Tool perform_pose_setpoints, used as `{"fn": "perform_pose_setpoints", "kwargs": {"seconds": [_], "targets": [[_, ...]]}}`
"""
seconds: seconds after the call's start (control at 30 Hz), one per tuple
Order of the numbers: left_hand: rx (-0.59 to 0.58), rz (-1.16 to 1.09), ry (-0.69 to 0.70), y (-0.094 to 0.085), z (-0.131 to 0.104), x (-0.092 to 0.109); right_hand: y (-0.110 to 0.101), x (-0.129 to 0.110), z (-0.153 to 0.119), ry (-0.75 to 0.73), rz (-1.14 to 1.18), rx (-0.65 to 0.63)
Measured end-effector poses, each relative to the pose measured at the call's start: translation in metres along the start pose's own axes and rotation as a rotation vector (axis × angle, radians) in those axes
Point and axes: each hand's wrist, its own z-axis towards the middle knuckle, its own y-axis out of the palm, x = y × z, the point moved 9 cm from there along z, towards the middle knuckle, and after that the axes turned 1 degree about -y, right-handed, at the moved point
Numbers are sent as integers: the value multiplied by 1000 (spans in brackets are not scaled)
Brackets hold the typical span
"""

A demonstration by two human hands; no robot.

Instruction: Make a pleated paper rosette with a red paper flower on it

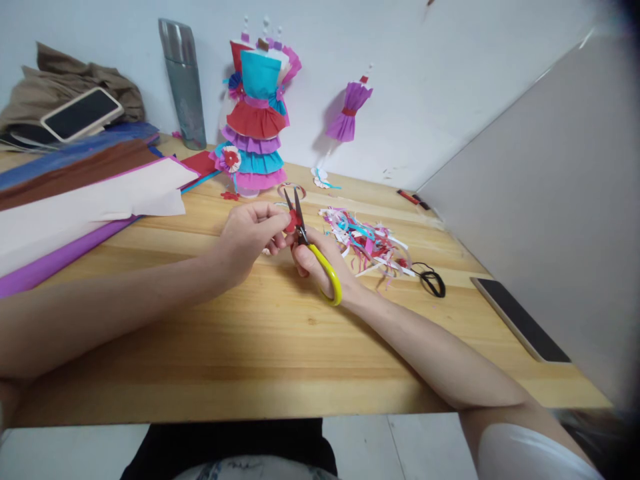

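Red paper piece [291,221]: was pinched above the wooden tabletop [240,340] by the left hand [245,237], at parted blades [299,210] of yellow-handled scissors [316,251] in the curled right hand [337,259]; smooth cutting likely wanted paper turned, blades steady

head view | readable text, labels, brands, numbers, signs: none | grey bottle [185,97]: faint pale marking low on side — illegible

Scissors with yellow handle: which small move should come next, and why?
Probably a small, gentle snip at the edge of the red paper piece, because the right hand holds the scissors with the blades parted, and the left hand pinches the piece right at them.
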Motion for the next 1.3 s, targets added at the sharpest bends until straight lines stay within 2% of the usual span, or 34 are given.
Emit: {"fn": "perform_pose_setpoints", "kwargs": {"seconds": [0.4,0.67,1.0,1.1,1.2,1.23,1.3], "targets": [[7,-39,5,1,-2,-2,-2,4,0,50,-43,34],[23,-90,-10,1,-4,-4,-2,4,-2,35,-7,22],[16,-105,-47,0,0,-9,0,8,-6,87,79,63],[6,-98,-46,-2,1,-9,-7,6,-6,115,49,95],[-17,-50,-50,-2,3,-9,-24,2,-3,180,-20,115],[-26,-33,-52,-2,3,-9,-30,1,-1,215,-66,102],[-31,-6,-59,-3,4,-8,-37,4,1,319,-239,-19]]}}
